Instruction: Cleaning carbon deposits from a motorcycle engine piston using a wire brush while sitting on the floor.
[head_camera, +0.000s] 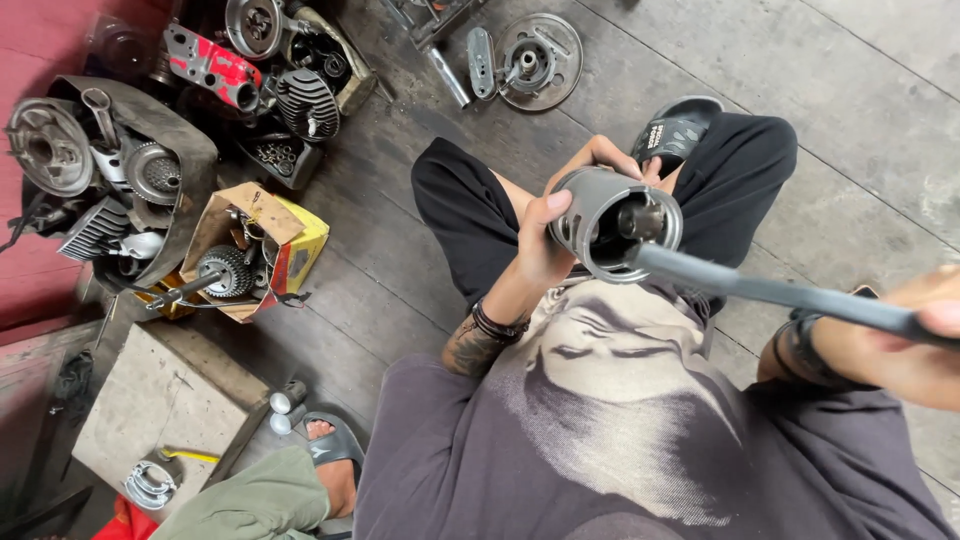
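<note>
Grey metal cylinder (600, 215) sits above the person's lap, the left hand (545, 240) clasped tight around its wall while the right hand (915, 335) grips a long grey rod (770, 292) probing its open mouth, which needs steady aim.

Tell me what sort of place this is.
Probably a small engine or motorcycle repair shop. Finned cylinder parts and a brake drum plate lie on the plank floor, a cardboard box holds gears, and the left hand grips a metal cylinder.
</note>
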